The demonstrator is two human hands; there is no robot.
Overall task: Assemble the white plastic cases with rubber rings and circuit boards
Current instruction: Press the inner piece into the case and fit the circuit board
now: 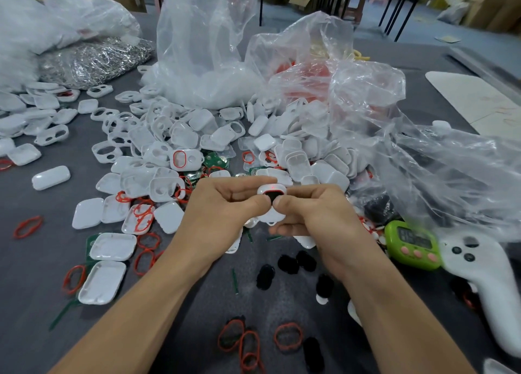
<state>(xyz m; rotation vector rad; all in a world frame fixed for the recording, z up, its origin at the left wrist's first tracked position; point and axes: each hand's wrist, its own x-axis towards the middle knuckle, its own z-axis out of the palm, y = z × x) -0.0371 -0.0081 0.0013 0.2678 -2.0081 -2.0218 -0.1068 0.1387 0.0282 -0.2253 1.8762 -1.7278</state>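
Both hands, left hand (pixel 225 204) and right hand (pixel 313 212), have fingers pinched on a white plastic case (pixel 272 201) above the desk (pixel 36 260); looks light, rigid, smooth, likely slippery, best held by edges

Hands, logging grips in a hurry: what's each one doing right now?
Left hand: closed, pinching the white case.
Right hand: closed, pinching the same white case.
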